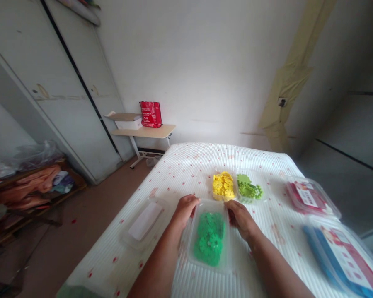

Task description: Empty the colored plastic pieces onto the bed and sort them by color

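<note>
A clear plastic container (210, 240) with green flower-shaped pieces inside rests on the bed in front of me. My left hand (188, 207) grips its far left corner, fingers curled over the edge. At the far right corner, my right hand (238, 214) holds the same container in a similar grip. Just beyond it stand a clear tub of yellow flower-shaped pieces (224, 186) and a clear tub of light green pieces (249, 188). To the left lies a clear plastic lid (144, 223) with a white label.
On the right are a lidded container of red contents (311, 196) and a larger one of blue contents (338, 252). The bed (205, 159) has a dotted white cover. Behind it, a small table (157, 131) bears a red bag (151, 114) and a white box (129, 123).
</note>
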{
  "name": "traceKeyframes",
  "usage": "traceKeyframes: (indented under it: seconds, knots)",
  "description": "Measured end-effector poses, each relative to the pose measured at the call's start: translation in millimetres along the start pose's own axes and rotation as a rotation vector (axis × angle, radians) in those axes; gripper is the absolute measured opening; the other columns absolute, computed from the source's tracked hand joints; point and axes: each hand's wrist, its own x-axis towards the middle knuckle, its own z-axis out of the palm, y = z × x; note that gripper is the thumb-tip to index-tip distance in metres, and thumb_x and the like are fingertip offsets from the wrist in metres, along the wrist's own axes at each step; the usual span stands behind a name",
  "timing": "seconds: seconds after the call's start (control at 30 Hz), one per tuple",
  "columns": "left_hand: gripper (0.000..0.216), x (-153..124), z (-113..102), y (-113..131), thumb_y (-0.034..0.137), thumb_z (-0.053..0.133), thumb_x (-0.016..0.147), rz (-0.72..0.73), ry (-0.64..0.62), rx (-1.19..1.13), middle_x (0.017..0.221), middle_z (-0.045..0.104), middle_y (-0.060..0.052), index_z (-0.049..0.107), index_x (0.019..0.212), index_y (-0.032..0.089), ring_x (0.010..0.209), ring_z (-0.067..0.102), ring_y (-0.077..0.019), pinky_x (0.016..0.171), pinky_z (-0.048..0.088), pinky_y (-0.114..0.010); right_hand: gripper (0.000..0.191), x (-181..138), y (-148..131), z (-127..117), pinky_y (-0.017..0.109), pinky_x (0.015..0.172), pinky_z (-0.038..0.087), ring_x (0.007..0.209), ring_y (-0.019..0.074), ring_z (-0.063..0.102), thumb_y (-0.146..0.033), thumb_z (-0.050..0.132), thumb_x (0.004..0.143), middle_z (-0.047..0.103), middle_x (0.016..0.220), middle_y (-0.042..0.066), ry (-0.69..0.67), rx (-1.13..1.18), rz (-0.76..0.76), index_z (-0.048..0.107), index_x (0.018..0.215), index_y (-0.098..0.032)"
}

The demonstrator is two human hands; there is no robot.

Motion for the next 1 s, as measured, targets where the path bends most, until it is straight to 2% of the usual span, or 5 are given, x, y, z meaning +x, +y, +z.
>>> traceKeyframes:
  seconds: [0.23, 0.53, 0.77, 0.87, 1.0]
  knots:
    - [0.029, 0, 4, -9, 0.044, 0.054, 0.064, 0.107, 0.045, 0.058, 0.049, 0.042, 0.005, 0.051, 0.055, 0.017, 0.049, 0.039, -0.0092, 0.048, 0.029, -0.022, 0.02, -3, 2, 1, 0.024, 0.047, 0.042, 0.044, 0.0101, 0.046, -0.039, 0.052, 0.072, 0.047, 0.051, -0.007, -0.073, 0.036, 0.09, 0.048, 0.076, -0.02]
    - [0.035, 2, 4, -19, 0.045, 0.049, 0.07, 0.171, 0.063, 0.191, 0.043, 0.031, 0.006, 0.052, 0.05, 0.016, 0.046, 0.033, -0.0094, 0.049, 0.024, -0.023, 0.045, -10, 8, 3, 0.022, 0.042, 0.034, 0.044, 0.0094, 0.037, -0.064, 0.048, 0.074, 0.037, 0.05, -0.006, -0.026, -0.193, -0.238, 0.045, 0.065, -0.02]
    - [0.037, 1, 3, -17, 0.047, 0.047, 0.073, 0.209, 0.046, 0.221, 0.046, 0.034, 0.005, 0.051, 0.052, 0.017, 0.05, 0.037, -0.0107, 0.05, 0.028, -0.023, 0.055, -10, 6, 3, 0.03, 0.066, 0.045, 0.068, 0.0181, 0.051, -0.071, 0.039, 0.075, 0.056, 0.066, 0.003, 0.108, -0.422, -0.482, 0.053, 0.065, -0.019]
    - [0.039, -5, 0, -11, 0.048, 0.046, 0.075, 0.237, 0.033, 0.228, 0.048, 0.037, 0.004, 0.047, 0.05, 0.018, 0.052, 0.04, -0.0115, 0.053, 0.031, -0.023, 0.054, -17, 4, 4, 0.029, 0.062, 0.045, 0.066, 0.0184, 0.053, -0.069, 0.037, 0.078, 0.056, 0.063, 0.003, 0.069, -0.362, -0.439, 0.053, 0.069, -0.019]
    - [0.041, -25, -9, -2, 0.05, 0.043, 0.08, 0.222, 0.006, 0.253, 0.051, 0.046, 0.003, 0.054, 0.058, 0.018, 0.054, 0.047, -0.0133, 0.056, 0.036, -0.024, 0.047, -35, 3, 0, 0.026, 0.047, 0.042, 0.048, 0.0145, 0.049, -0.062, 0.037, 0.081, 0.045, 0.05, -0.004, -0.021, -0.267, -0.195, 0.054, 0.079, -0.018]
